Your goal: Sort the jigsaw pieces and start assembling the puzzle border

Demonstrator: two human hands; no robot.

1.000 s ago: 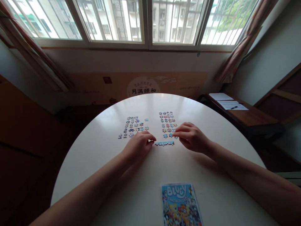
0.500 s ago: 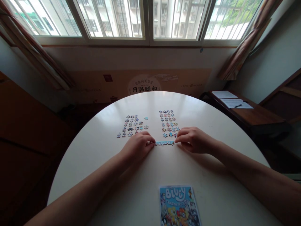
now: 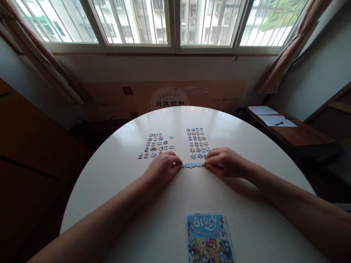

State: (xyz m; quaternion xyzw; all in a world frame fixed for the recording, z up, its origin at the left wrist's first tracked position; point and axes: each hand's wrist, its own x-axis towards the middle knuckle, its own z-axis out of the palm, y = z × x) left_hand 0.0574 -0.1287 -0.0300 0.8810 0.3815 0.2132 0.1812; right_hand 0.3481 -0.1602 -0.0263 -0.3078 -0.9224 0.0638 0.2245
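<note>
A short joined strip of light-blue puzzle pieces (image 3: 192, 165) lies on the round white table (image 3: 175, 197). My left hand (image 3: 161, 168) rests curled at the strip's left end, fingertips pinched against it. At the right end my right hand (image 3: 225, 162) pinches the strip, fingers pressed together. Just behind my hands lie two groups of loose puzzle pieces, one at the left (image 3: 156, 145) and one at the right (image 3: 197, 142). Whether a separate piece sits in my right fingers is hidden.
A puzzle picture card with "Bluey" printed on it (image 3: 210, 239) lies near the table's front edge. A dark wooden side table with papers and a pen (image 3: 274, 120) stands at the right. A window and a printed cardboard panel (image 3: 170, 98) are behind the table.
My right hand came down from the right group of loose pieces to the right end of the strip. My left hand stayed at the left end.
</note>
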